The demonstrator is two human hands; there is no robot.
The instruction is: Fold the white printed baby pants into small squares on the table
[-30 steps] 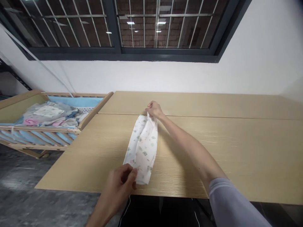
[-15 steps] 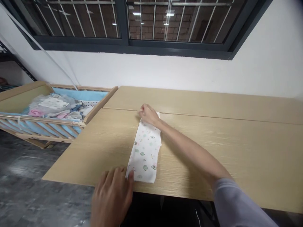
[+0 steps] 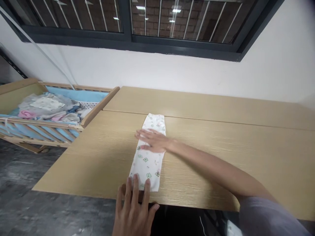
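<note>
A white cloth garment (image 3: 152, 164) with small green animal prints lies folded into a long narrow strip on the wooden table. Its exact kind cannot be made out. My right hand (image 3: 154, 140) lies flat across the upper middle of the cloth, fingers stretched to the left and a little blurred. At the near end, my left hand (image 3: 135, 205) has its fingers spread, with the fingertips resting on the cloth's lower edge. Neither hand grips anything. The cloth's far end shows beyond my right hand.
The pale wooden table (image 3: 221, 157) reaches far to the right, with a seam along its back part. On the left stands a wooden crib (image 3: 98, 108) with blue lining, holding a pile of clothes (image 3: 49, 105). A barred window (image 3: 182, 24) is above.
My right hand has let go of the cloth's far end, opened flat and come nearer along it. My left hand has moved right and spread its fingers onto the near edge.
</note>
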